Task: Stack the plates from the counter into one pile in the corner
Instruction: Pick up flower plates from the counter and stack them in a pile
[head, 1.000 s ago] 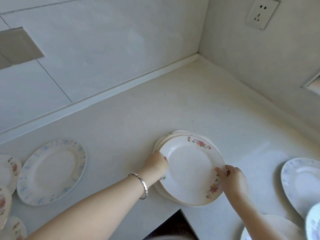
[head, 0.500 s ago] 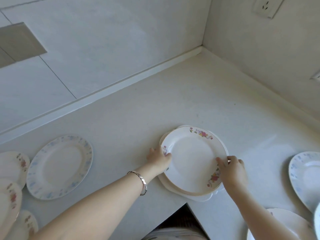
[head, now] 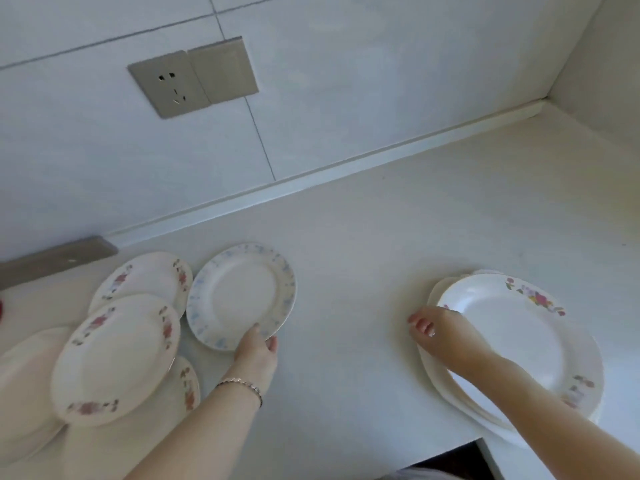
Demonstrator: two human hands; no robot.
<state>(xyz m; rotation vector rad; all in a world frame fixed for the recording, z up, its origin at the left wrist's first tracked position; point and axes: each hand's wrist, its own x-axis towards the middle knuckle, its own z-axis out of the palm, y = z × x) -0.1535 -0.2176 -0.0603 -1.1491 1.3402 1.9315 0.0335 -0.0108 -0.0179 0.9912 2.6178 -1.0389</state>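
Note:
A pile of white plates (head: 519, 334) with pink flower rims lies on the counter at the right, near the front edge. My right hand (head: 440, 332) reaches across its left rim, fingers loosely spread, resting on the pile's edge. A blue-speckled plate (head: 239, 292) lies flat in the middle left. My left hand (head: 258, 351), with a bracelet on the wrist, pinches its near rim. Several pink-flowered plates (head: 114, 355) overlap one another at the far left.
The tiled back wall carries a metal socket plate (head: 194, 76) and meets the side wall in the corner (head: 543, 102) at the upper right. The white counter (head: 363, 271) has a cut-out front edge at the lower right.
The view has swung left. My left hand left the pile and moved left to the blue-speckled plate, taking hold of its near rim. My right hand shifted to the pile's left edge.

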